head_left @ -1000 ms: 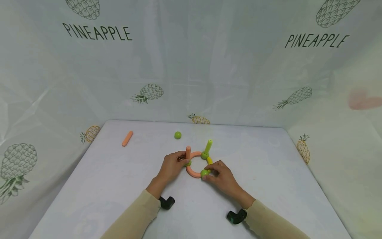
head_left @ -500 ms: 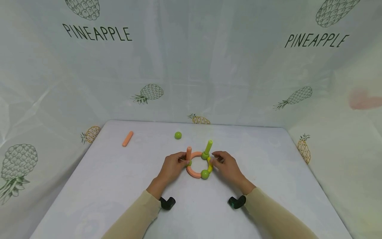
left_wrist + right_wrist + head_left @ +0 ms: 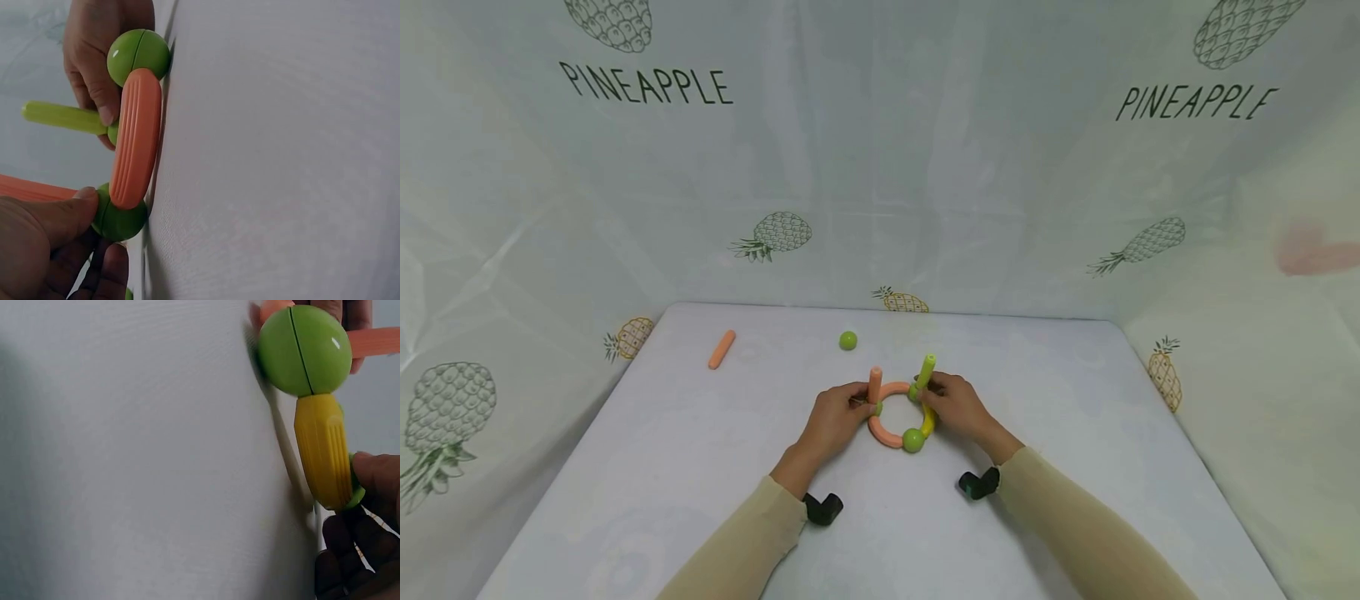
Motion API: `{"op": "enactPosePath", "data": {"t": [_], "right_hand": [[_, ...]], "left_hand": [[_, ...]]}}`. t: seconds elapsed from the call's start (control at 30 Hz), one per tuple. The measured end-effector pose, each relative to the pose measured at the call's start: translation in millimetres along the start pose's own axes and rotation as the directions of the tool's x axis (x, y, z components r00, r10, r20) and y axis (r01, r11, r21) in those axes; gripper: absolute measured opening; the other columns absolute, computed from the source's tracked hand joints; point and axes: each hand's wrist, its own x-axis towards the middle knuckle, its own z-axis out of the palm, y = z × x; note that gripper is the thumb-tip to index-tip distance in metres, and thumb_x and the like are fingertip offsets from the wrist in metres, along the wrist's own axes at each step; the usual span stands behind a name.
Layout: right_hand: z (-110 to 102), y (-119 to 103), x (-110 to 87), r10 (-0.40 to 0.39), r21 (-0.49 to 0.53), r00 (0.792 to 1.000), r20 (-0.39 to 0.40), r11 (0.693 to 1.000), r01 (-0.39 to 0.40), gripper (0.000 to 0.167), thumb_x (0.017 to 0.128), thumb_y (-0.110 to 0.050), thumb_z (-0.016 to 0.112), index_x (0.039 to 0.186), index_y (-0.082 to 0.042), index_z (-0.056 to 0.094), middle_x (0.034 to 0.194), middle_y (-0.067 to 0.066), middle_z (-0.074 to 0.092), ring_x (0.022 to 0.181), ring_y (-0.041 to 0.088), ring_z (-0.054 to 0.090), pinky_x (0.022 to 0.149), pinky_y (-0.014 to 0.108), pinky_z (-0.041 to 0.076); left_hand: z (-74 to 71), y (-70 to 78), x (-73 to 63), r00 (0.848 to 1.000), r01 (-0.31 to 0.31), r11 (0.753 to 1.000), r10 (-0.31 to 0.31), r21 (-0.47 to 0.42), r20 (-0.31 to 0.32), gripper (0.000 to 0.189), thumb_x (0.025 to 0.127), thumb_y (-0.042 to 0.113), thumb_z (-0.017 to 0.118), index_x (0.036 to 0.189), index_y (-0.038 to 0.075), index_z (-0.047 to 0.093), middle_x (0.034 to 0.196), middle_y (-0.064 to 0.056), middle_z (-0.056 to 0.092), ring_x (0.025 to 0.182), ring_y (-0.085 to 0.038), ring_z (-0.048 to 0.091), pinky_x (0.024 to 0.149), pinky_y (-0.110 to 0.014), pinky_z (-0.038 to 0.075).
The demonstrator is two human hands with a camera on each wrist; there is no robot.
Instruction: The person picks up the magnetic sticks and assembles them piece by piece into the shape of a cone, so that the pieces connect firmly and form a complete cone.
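Observation:
A ring of curved orange pieces [image 3: 886,435], a curved yellow piece [image 3: 929,423] and green balls lies on the table. My left hand [image 3: 829,421] pinches the left green ball [image 3: 122,220], from which an orange rod [image 3: 875,385] stands up. At the ring's back right, my right hand [image 3: 958,406] holds the green ball [image 3: 357,490] under an upright lime rod [image 3: 927,371], thumb against it. The front green ball [image 3: 913,440] joins an orange piece and the yellow one, untouched by either hand. Fingers partly hide both held balls.
A loose green ball [image 3: 847,340] lies behind the ring. Farther left, a loose orange rod [image 3: 722,349] rests on the white table [image 3: 1045,358]. A pineapple-print sheet [image 3: 865,167] hangs at the back and sides.
My right hand has let go of the front green ball, moved back past the yellow piece, and taken hold of the back right ball. The left hand keeps its grip.

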Motion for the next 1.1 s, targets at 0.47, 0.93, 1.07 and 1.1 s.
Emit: {"op": "enactPosePath", "data": {"t": [0.47,0.93,1.07,1.1], "right_hand": [[3.6,0.9,-7.1,0.004,-0.026,0.998,-0.065,1.000,-0.005,0.036,0.098,-0.030,0.074,0.126,-0.007,0.072,0.114,0.007,0.073,0.099,0.020,0.064,0.090,0.040,0.057],[6.1,5.0,-13.2,0.015,-0.034,0.997,-0.080,0.999,-0.018,0.034,0.096,-0.031,0.078,0.122,-0.010,0.073,0.114,0.005,0.073,0.101,0.020,0.062,0.094,0.043,0.054],[6.6,6.9,-15.0,0.021,-0.034,0.996,-0.092,0.999,-0.024,0.032,0.094,-0.032,0.080,0.116,-0.011,0.072,0.106,0.003,0.071,0.095,0.019,0.060,0.087,0.038,0.052],[6.7,7.0,-15.7,0.020,-0.032,0.995,-0.093,0.999,-0.023,0.031,0.094,-0.032,0.080,0.115,-0.011,0.072,0.104,0.002,0.070,0.093,0.019,0.059,0.085,0.037,0.051]], "left_hand": [[-4.6,-1.3,7.6,1.000,-0.024,0.999,0.023,0.027,0.015,0.037,0.099,0.019,0.075,0.135,0.012,0.072,0.118,-0.001,0.078,0.114,-0.020,0.071,0.099,-0.044,0.057],[-8.6,-5.5,7.7,0.999,0.043,0.999,-0.044,-0.013,-0.017,0.042,0.102,0.027,0.071,0.142,0.019,0.068,0.139,-0.003,0.070,0.129,-0.025,0.065,0.109,-0.047,0.052],[-19.6,-11.8,9.7,0.997,0.052,0.998,-0.053,-0.031,-0.062,0.035,0.102,0.028,0.070,0.137,0.023,0.071,0.135,-0.003,0.071,0.121,-0.023,0.068,0.102,-0.045,0.056],[-23.3,-14.1,10.7,0.996,0.050,0.998,-0.051,-0.028,-0.072,0.034,0.103,0.027,0.070,0.136,0.023,0.071,0.134,-0.003,0.071,0.119,-0.022,0.068,0.101,-0.045,0.056]]}}
